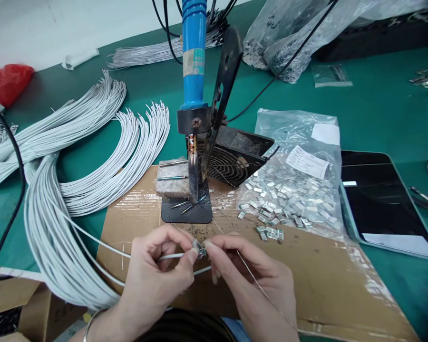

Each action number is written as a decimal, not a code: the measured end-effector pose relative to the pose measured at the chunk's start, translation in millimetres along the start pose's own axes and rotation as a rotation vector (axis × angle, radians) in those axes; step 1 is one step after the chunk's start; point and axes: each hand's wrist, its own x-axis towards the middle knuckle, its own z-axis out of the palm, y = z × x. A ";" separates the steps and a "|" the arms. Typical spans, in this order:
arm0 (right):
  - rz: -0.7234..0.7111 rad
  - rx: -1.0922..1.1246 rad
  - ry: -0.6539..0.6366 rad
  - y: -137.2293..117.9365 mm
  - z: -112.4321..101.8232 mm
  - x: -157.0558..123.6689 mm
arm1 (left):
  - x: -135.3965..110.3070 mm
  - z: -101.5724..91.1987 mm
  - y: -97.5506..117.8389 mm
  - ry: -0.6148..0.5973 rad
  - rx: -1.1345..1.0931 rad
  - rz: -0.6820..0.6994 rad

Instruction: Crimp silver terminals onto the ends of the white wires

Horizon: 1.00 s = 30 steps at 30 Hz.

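Observation:
My left hand (160, 270) is closed, thumb and forefinger pinching a white cable (171, 256) close to its end. At that end sits a small metal connector (201, 252), partly covered by fingertips. My right hand (249, 280) is also closed, its thumb and forefinger meeting at the connector's right side. A thin wire, seemingly solder (251, 274), runs across the right hand; whether its fingers grip it I cannot tell. Just beyond both hands a blue-handled soldering iron (194, 61) is clamped upright, its tip pointing down over a black base plate (171, 216).
Bundles of white cables (92, 190) lie at left. A small fan (231, 166) stands behind the iron tip. To the right are loose metal connectors (271, 233), a clear bag of connectors (299, 190) and a tablet-like device (385, 199). Cardboard (324, 280) covers the green table (378, 114) here.

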 end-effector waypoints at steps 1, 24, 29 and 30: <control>0.000 0.007 0.001 -0.6 0.8 -0.1 | -0.1 -0.1 -0.6 -0.004 0.000 0.006; 0.044 -0.012 0.096 -3.8 7.5 -3.7 | -2.8 7.4 6.8 0.070 0.051 -0.072; -0.002 -0.064 0.090 1.1 5.4 -4.4 | -1.2 5.1 -3.2 0.050 0.041 -0.020; -0.030 -0.088 0.092 1.9 5.0 -5.1 | -0.8 5.0 -4.2 0.049 0.035 -0.018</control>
